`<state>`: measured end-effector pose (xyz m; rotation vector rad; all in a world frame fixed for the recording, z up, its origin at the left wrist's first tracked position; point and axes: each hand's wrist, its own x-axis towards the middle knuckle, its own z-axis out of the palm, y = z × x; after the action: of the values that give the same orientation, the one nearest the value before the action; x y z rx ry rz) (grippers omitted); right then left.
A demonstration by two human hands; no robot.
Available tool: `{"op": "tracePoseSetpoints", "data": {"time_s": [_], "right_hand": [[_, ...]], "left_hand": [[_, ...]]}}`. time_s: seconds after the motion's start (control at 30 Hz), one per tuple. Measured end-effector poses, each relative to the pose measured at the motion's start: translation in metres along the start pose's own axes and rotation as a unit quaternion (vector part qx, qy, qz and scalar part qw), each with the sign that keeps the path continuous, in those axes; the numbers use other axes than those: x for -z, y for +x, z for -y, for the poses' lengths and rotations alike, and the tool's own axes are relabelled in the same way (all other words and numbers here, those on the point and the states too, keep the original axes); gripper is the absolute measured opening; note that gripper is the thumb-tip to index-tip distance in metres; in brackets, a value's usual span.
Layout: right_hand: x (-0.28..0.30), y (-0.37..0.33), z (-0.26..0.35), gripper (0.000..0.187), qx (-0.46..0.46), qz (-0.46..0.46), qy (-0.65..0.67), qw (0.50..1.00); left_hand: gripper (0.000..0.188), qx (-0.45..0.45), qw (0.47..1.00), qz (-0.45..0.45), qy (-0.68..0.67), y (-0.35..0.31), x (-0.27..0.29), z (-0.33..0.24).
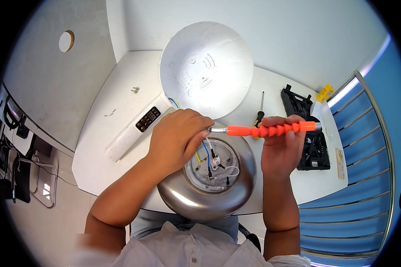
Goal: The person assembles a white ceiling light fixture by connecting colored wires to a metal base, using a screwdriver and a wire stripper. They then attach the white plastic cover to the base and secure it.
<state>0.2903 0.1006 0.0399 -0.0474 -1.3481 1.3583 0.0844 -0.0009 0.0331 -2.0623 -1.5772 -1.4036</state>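
My right hand [280,149] is closed round an orange flexible drill-bit extension shaft [272,130], held level above the table. The fingers of my left hand [178,135] close on the silver metal tip at its left end; whether they hold a small bit there, I cannot make out. Below both hands, an upside-down stainless steel pot [200,204] rests near the table's front edge. Its round base plate [220,178] bears white, blue and yellow-green wires on dark connectors. Behind it stands a white bowl-shaped housing [227,58], whose long handle has a black control panel [148,119].
On the white table [93,151] lie a screwdriver [259,116], several small screws [110,113] and small greenish parts [135,90]. A black tool case [314,151] is open at the right, with a yellow item [325,92] behind. A metal railing [370,133] runs along the right side.
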Motion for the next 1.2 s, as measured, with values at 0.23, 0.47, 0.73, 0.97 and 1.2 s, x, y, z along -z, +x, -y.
{"op": "tracePoseSetpoints", "data": {"time_s": [0.23, 0.47, 0.73, 0.97, 1.2], "right_hand": [[-0.009, -0.002, 0.005, 0.028, 0.077, 0.068, -0.137, 0.985], [-0.017, -0.006, -0.003, 0.025, 0.084, 0.069, -0.153, 0.982], [-0.013, -0.004, 0.005, 0.021, -0.014, 0.013, -0.105, 0.994], [-0.008, -0.001, -0.008, 0.023, -0.148, -0.114, -0.001, 0.982], [-0.006, 0.003, -0.006, 0.081, -0.082, -0.099, -0.044, 0.991]], "left_hand": [[0.021, 0.003, 1.000, 0.025, 0.014, 0.000, 0.002, -0.001], [0.018, 0.027, 1.000, 0.015, 0.002, -0.001, -0.002, 0.001], [0.018, 0.000, 1.000, -0.007, 0.028, -0.004, -0.001, -0.001], [0.015, -0.013, 0.998, -0.047, 0.044, -0.003, -0.001, 0.003], [0.015, 0.103, 0.987, 0.024, -0.121, -0.004, -0.001, 0.001]]}}
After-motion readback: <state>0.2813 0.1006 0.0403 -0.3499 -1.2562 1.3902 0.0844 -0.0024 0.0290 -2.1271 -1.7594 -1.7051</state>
